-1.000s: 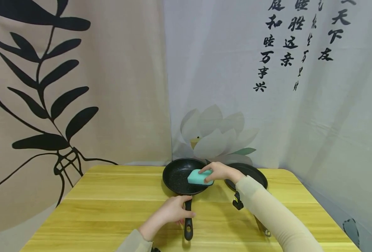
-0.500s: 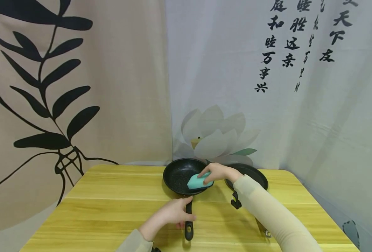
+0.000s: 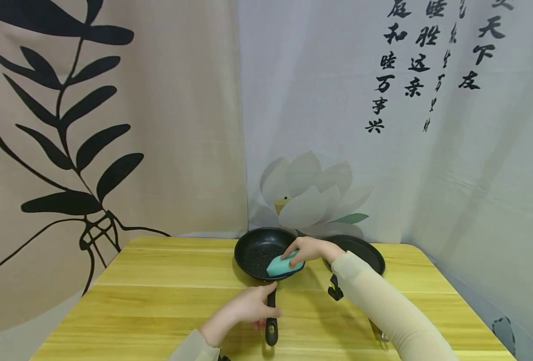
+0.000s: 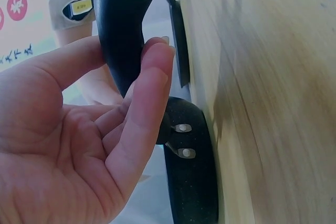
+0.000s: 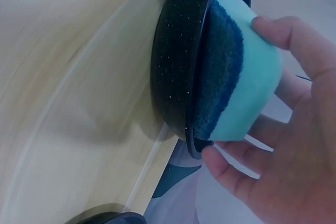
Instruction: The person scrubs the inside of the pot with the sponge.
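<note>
A black speckled frying pan [image 3: 253,253] sits near the back of the table, its black handle [image 3: 272,332] toward me. My left hand [image 3: 250,305] holds that handle; in the left wrist view the thumb and fingers lie on either side of it. A turquoise sponge [image 3: 281,265] with a dark blue scouring side [image 5: 223,61] lies inside the pan, against its near right wall. My right hand [image 3: 309,249] grips the sponge from above, fingers spread around its turquoise side [image 5: 257,72]. The scouring side faces the pan's inner surface, which is mostly hidden in the right wrist view.
A flat black pan [image 3: 361,249] stands to the right, partly covered by my right forearm; its brown handle [image 3: 374,326] shows below the sleeve. The wooden table [image 3: 158,286] ends at a printed curtain [image 3: 194,125] behind.
My right hand has slid the sponge slightly toward me and left along the pan's wall, tilting it. The left hand stays on the handle, and the pan has hardly moved.
</note>
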`<action>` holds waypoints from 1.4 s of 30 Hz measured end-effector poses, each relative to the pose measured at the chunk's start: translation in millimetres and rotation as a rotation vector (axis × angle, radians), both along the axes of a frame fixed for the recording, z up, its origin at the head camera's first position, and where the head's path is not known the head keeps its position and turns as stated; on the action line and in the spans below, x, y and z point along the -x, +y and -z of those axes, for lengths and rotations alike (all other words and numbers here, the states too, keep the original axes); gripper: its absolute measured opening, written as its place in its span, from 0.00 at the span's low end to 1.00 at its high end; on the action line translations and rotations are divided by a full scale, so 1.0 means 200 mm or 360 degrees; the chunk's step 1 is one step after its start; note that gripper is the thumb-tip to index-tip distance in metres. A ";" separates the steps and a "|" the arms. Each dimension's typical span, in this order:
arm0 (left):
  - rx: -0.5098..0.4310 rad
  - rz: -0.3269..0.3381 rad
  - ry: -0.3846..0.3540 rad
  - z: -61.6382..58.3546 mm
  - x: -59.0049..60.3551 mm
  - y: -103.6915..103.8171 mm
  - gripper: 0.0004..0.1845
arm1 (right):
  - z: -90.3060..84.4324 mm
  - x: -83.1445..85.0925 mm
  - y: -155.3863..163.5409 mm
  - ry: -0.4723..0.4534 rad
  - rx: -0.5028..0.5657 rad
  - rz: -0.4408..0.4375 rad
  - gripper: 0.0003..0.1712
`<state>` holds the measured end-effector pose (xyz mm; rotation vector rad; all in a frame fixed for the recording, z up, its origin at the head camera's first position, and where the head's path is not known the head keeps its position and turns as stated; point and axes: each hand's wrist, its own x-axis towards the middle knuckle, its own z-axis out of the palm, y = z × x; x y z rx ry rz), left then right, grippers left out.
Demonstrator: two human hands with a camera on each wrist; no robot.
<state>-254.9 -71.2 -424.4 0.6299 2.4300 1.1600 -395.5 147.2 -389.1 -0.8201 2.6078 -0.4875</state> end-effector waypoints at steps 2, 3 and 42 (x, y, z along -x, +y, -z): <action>0.0001 -0.0005 -0.0006 0.00 0.00 0.00 0.40 | 0.00 0.00 -0.01 -0.0008 0.0004 -0.0008 0.20; 0.0004 -0.0010 -0.0008 -0.01 0.00 0.00 0.40 | 0.00 0.00 -0.01 -0.0008 0.0002 -0.0010 0.19; 0.0013 0.0015 -0.0033 0.02 0.00 0.00 0.39 | 0.07 -0.01 -0.14 -0.0136 0.0167 -0.0136 0.19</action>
